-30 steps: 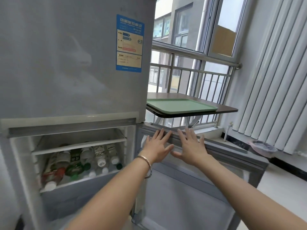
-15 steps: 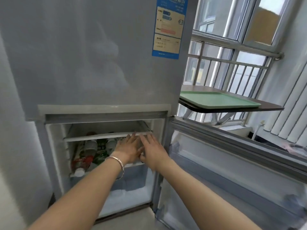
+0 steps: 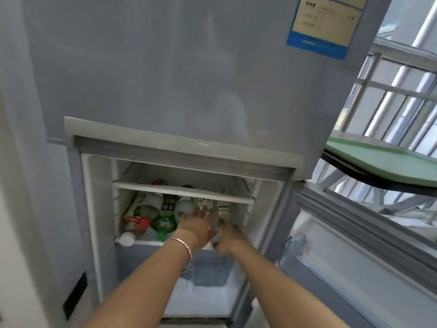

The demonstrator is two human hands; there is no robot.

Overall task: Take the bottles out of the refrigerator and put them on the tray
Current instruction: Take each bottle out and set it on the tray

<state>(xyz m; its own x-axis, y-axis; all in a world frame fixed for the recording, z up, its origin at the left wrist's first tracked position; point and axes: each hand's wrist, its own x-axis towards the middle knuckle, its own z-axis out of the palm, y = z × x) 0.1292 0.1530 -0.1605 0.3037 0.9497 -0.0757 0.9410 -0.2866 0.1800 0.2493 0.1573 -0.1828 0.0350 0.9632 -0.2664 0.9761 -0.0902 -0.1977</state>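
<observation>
Several bottles lie on their sides on the shelf (image 3: 132, 241) of the refrigerator's open lower compartment. Among them are a red-labelled bottle (image 3: 134, 224) with a white cap, a green-labelled bottle (image 3: 163, 224) and a pale-labelled clear bottle (image 3: 223, 209) at the right. My left hand (image 3: 197, 227), a bangle on its wrist, reaches in with fingers stretched over the bottles. My right hand (image 3: 231, 237) is blurred beside it, against the clear bottle's near end; its grip is unclear. The green tray (image 3: 378, 162) lies bare at the right.
The tray rests on a dark folding table (image 3: 378, 179) by the railed window. The lower refrigerator door (image 3: 354, 268) hangs open to the right, with a clear door bin (image 3: 295, 243). A white upper shelf rail (image 3: 182, 191) crosses above the bottles. The upper door (image 3: 189, 67) is closed.
Both hands left the top edge of the open door, swung left into the compartment, and now reach onto the bottle shelf. The camera has tipped down and moved closer.
</observation>
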